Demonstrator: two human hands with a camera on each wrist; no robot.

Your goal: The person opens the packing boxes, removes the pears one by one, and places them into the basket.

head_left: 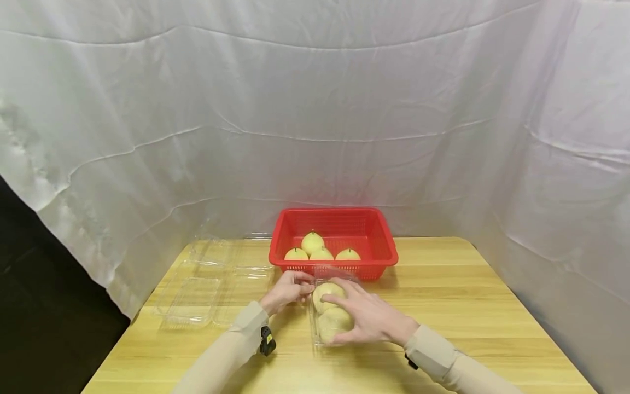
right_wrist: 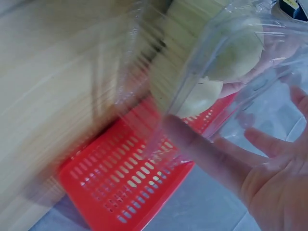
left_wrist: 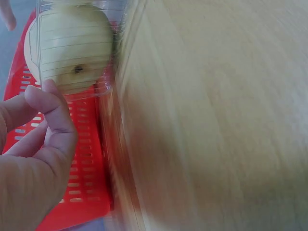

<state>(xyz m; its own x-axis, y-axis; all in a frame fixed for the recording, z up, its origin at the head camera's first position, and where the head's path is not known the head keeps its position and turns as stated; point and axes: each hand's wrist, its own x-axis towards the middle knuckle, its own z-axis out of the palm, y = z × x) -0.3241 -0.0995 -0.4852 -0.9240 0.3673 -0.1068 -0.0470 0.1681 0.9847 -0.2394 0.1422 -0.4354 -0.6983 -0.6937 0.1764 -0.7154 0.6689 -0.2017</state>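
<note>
A clear plastic clamshell box (head_left: 315, 340) with two pale yellow pears (head_left: 334, 323) in it stands on the table in front of the basket. At its left edge my left hand (head_left: 290, 291) pinches the plastic between thumb and fingertips, as the left wrist view (left_wrist: 45, 130) also shows. Over the box my right hand (head_left: 371, 313) is spread, its fingers extended against the plastic. From the right wrist view, the box's wall and flap (right_wrist: 192, 67) lie along those fingers. Part of the lid is hidden by the right hand.
Behind the box sits a red slotted basket (head_left: 384, 246) with several pears (head_left: 312, 242) in it. Several open clear plastic boxes (head_left: 194, 298) lie at the table's left side. Pale curtains (head_left: 315, 109) hang around the back and sides of the wooden table (head_left: 458, 306).
</note>
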